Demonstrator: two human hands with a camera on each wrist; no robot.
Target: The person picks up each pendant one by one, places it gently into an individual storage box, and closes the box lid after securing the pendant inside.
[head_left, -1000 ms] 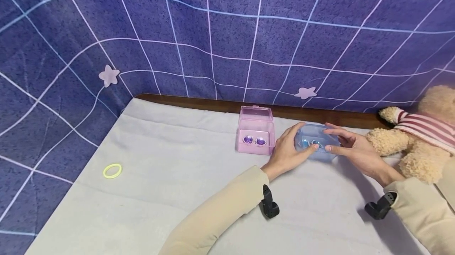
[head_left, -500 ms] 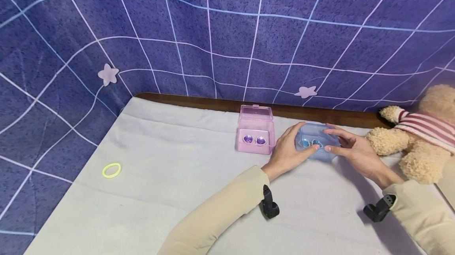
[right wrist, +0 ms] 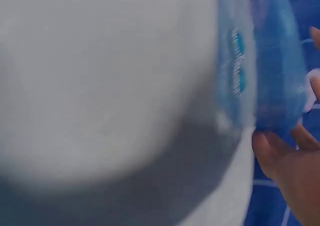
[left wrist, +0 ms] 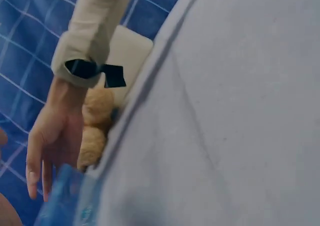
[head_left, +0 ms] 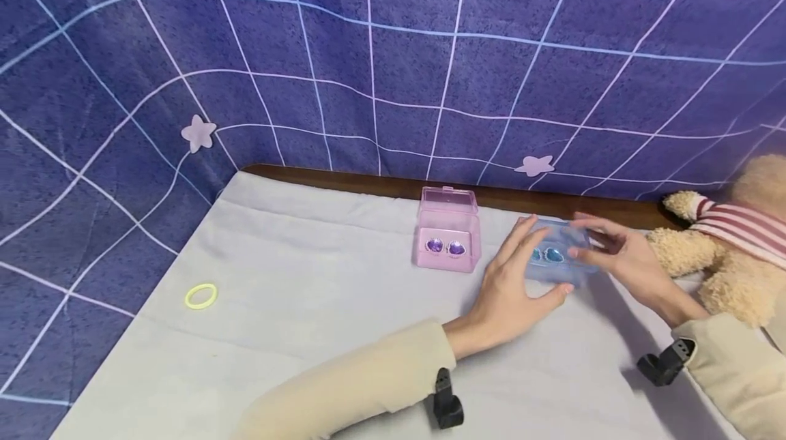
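Note:
A translucent blue plastic box [head_left: 560, 273] stands toward the right of the cloth. Inside lie two blue heart-shaped gems [head_left: 554, 255] with pale, sparkly rims. My right hand [head_left: 635, 269] grips the box's right end, thumb in front and fingers behind; the right wrist view shows that thumb [right wrist: 267, 148] against the end of the box. My left hand [head_left: 506, 293] is at the box's left side, thumb spread away and fingers extended, partly covering one gem. Left of it, a pink plastic box [head_left: 448, 263] with its lid raised holds two purple gems [head_left: 456, 248].
A yellow ring-shaped band [head_left: 200, 296] lies far left on the pale cloth [head_left: 295, 303]. At the right edge sits a teddy bear [head_left: 737, 276] in a striped shirt, close to my right hand. A blue gridded curtain [head_left: 393, 65] hangs behind the table's brown back edge [head_left: 344, 179].
My left hand has let go of the blue box; its thumb has come down off the front and its wrist has dropped toward me. The right hand stays on the box. The view shifted slightly.

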